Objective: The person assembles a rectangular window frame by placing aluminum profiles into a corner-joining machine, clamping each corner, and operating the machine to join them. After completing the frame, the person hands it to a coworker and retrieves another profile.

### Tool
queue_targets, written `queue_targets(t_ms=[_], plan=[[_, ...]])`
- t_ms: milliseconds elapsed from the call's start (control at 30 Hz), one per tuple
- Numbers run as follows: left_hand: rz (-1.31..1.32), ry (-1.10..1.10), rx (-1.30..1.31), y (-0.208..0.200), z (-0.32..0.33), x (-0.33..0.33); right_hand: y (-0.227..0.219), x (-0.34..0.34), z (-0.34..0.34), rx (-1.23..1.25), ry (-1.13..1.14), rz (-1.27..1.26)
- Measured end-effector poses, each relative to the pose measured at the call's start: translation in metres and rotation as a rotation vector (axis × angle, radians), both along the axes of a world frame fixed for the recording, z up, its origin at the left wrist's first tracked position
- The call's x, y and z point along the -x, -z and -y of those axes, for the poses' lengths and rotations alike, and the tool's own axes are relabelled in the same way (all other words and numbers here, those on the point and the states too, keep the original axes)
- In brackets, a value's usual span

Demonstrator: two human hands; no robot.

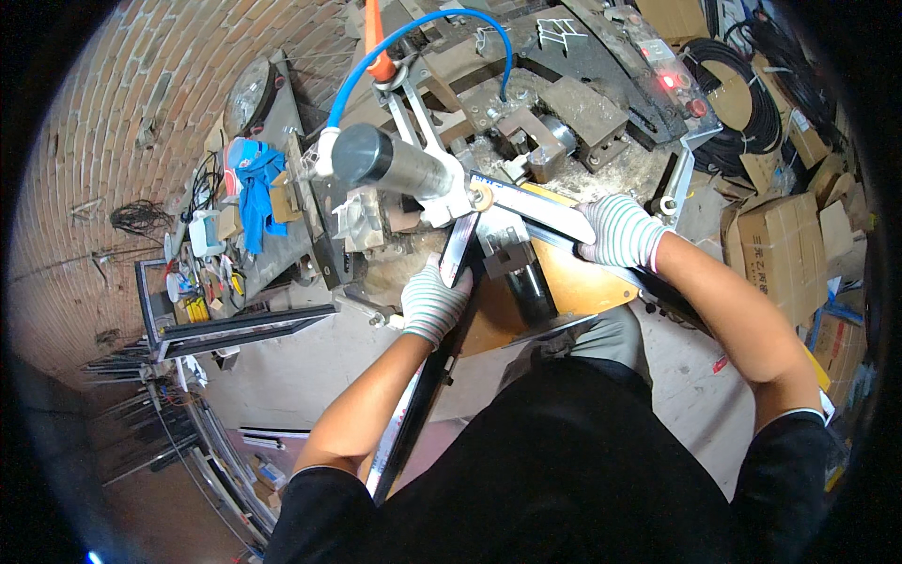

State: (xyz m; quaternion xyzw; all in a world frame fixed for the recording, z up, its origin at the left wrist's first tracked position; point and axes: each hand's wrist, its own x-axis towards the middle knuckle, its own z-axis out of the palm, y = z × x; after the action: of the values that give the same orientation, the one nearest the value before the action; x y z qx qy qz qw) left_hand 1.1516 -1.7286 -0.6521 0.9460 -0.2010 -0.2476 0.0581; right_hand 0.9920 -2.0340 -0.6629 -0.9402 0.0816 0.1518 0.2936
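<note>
My left hand, in a white striped glove, is closed round a dark metal frame bar that slants down past my left side. My right hand, gloved alike, grips a second frame bar with a pale film on top; its palm side is hidden. The two bars meet in a corner beneath a clamp arm with a grey cylinder. Just below that corner sits a dark metal block with a black cylinder, above an orange-yellow plate.
Behind the corner spreads a greasy machine bed with steel blocks. A blue hose arches over it. A finished-looking rectangular frame lies left, near a blue cloth. Coiled black cable and a cardboard box stand right.
</note>
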Motion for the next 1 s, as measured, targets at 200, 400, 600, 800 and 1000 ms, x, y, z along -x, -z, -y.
queue_targets(t_ms=[200,400,600,800,1000], plan=[[0.031,0.082,0.178,-0.001,-0.007,0.002,-0.016,-0.002,-0.010,0.212,-0.020,0.007],[0.162,0.214,0.172,-0.003,-0.012,0.008,-0.034,0.016,-0.034,0.378,0.158,0.228],[0.114,0.010,0.367,-0.004,-0.021,0.014,-0.012,0.085,-0.055,0.546,0.205,0.608],[0.411,-0.042,0.613,0.014,-0.028,0.012,-0.004,0.235,-0.024,0.591,0.420,0.326],[0.472,-0.046,0.964,-0.036,0.003,-0.002,-0.004,0.361,0.018,0.728,0.658,-0.017]])
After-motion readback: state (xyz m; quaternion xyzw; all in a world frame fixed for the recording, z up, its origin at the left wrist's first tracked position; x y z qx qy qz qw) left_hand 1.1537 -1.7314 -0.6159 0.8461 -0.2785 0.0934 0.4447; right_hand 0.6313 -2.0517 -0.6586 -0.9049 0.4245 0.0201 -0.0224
